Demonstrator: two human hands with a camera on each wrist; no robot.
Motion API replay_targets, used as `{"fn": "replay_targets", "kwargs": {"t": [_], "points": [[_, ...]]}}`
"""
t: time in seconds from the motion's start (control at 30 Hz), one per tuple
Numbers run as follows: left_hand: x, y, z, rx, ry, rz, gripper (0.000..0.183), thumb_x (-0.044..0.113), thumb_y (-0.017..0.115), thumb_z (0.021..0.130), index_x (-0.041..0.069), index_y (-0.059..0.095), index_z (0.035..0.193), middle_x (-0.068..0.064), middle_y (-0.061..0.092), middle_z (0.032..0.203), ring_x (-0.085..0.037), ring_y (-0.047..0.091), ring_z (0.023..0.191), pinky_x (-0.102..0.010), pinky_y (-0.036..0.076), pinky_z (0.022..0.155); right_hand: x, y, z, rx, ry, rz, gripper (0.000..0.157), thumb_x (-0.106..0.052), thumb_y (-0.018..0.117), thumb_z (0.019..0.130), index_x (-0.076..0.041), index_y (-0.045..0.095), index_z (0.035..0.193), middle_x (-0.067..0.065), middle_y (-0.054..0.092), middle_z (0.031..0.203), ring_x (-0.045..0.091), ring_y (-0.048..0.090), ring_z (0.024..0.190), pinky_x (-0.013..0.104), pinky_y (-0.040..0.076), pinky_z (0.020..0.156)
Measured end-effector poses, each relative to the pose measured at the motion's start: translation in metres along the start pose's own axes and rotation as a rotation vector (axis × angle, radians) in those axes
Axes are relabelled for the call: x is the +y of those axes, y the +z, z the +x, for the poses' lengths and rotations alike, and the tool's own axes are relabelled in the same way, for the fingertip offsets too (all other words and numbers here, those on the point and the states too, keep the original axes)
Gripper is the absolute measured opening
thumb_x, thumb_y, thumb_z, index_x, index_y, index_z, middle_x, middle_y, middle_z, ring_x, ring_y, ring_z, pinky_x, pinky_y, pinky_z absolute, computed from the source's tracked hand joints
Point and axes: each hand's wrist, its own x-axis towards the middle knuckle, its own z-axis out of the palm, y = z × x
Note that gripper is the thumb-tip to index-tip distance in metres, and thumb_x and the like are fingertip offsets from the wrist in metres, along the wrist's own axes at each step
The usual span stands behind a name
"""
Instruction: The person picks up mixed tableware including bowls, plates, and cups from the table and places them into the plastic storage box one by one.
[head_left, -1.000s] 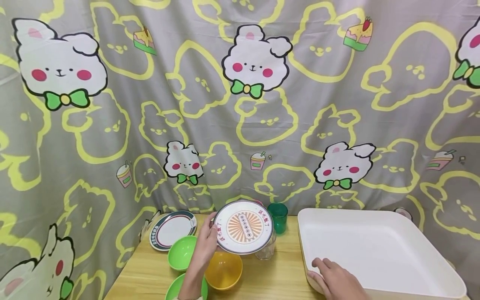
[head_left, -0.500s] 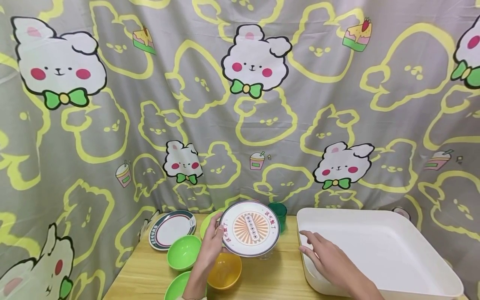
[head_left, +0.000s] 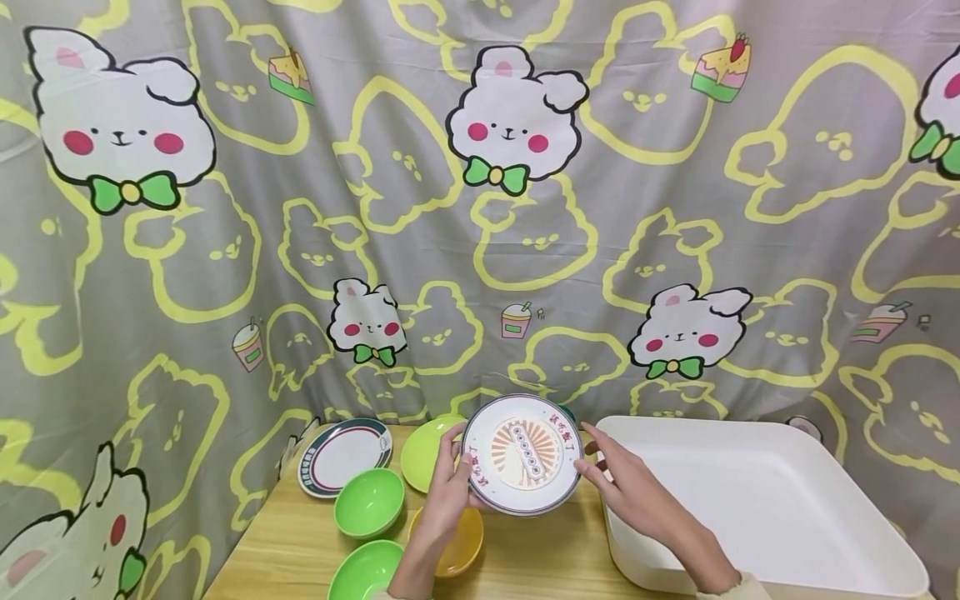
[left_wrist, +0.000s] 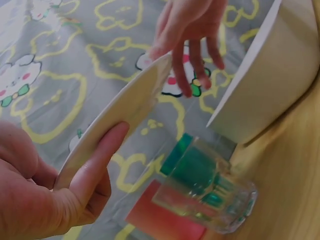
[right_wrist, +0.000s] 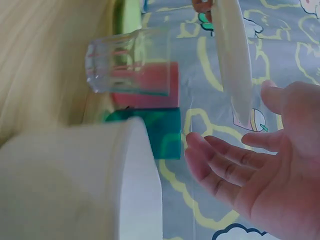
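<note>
A round white plate (head_left: 522, 454) with a blue rim and an orange sunburst print is held tilted above the table. My left hand (head_left: 447, 492) grips its left edge, thumb on one face and fingers on the other, as the left wrist view shows. At the plate's right edge is my right hand (head_left: 630, 483), its fingers spread and slightly bent. In the right wrist view a small gap appears between that hand (right_wrist: 255, 160) and the plate (right_wrist: 232, 55). Below and behind the plate stand a clear glass (right_wrist: 132, 62), a red cup (left_wrist: 155, 215) and a green cup (right_wrist: 167, 132).
A large white tray (head_left: 765, 500) occupies the right side. On the left are two green bowls (head_left: 369, 502), an orange bowl (head_left: 461, 546), a yellow-green plate (head_left: 427, 450) and a dark-rimmed plate (head_left: 345, 458). A patterned curtain (head_left: 465, 233) hangs behind the wooden table.
My left hand has carried the plate to the right. My right hand has moved from the tray's left edge up and left to the plate's right edge.
</note>
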Motion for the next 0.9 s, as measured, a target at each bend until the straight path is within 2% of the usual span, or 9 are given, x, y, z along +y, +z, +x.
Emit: {"fn": "replay_targets", "kwargs": {"t": [0.1,0.23,0.37,0.5,0.67,0.8,0.9], "points": [[-0.001,0.005,-0.001,0.009,0.001,0.000,0.046,0.003,0.029,0.111,0.008,0.023,0.156,-0.028,0.040,0.141,-0.022,0.064,0.083,-0.041,0.062,0.059,-0.002,0.003,0.002,0.000,0.012,0.085,0.065,-0.031,0.060,0.106,-0.002,0.034,0.157,0.012,0.065,0.123,0.022,0.066,0.101,0.032,0.059,0.078],[-0.001,0.012,-0.002,0.007,0.001,-0.009,0.046,0.004,0.030,0.111,0.011,0.022,0.156,-0.026,0.039,0.142,-0.022,0.064,0.083,-0.042,0.062,0.060,-0.002,0.007,0.003,0.025,0.037,0.186,0.062,-0.017,0.062,0.104,0.000,0.033,0.157,0.013,0.066,0.116,0.016,0.067,0.090,0.025,0.058,0.067],[-0.003,0.016,-0.002,-0.009,0.007,-0.018,0.047,0.004,0.029,0.111,0.015,0.020,0.156,-0.025,0.035,0.147,-0.023,0.065,0.082,-0.046,0.063,0.060,-0.002,0.010,0.003,0.049,0.107,0.342,0.062,-0.003,0.060,0.101,0.001,0.032,0.156,0.016,0.065,0.111,0.014,0.068,0.084,0.029,0.062,0.063],[-0.006,0.018,-0.003,-0.027,0.019,0.000,0.048,0.002,0.027,0.111,0.016,0.019,0.156,-0.025,0.035,0.148,-0.024,0.066,0.082,-0.040,0.062,0.057,-0.004,0.015,0.001,0.077,0.188,0.479,0.063,0.004,0.058,0.099,-0.001,0.032,0.156,0.020,0.063,0.111,0.020,0.071,0.083,0.037,0.063,0.062],[-0.009,0.020,-0.004,-0.024,0.037,0.055,0.050,0.000,0.027,0.110,0.014,0.018,0.156,-0.027,0.039,0.144,-0.023,0.063,0.078,-0.029,0.056,0.050,-0.005,0.020,0.000,0.116,0.229,0.527,0.064,0.007,0.057,0.098,-0.004,0.033,0.156,0.021,0.064,0.111,0.023,0.073,0.082,0.039,0.063,0.060],[-0.009,0.021,-0.003,-0.039,0.026,0.077,0.051,-0.001,0.028,0.109,0.014,0.017,0.156,-0.026,0.040,0.143,-0.022,0.063,0.077,-0.030,0.055,0.052,-0.004,0.018,0.000,0.126,0.254,0.553,0.062,0.007,0.055,0.098,-0.006,0.034,0.156,0.022,0.064,0.112,0.025,0.073,0.081,0.041,0.063,0.059],[-0.007,0.022,-0.002,-0.093,0.005,0.081,0.055,-0.003,0.031,0.108,0.016,0.017,0.158,-0.024,0.040,0.145,-0.023,0.063,0.082,-0.032,0.057,0.060,-0.001,0.011,-0.001,0.135,0.270,0.543,0.061,0.006,0.054,0.099,-0.008,0.035,0.156,0.024,0.063,0.113,0.025,0.072,0.080,0.043,0.063,0.059]]}}
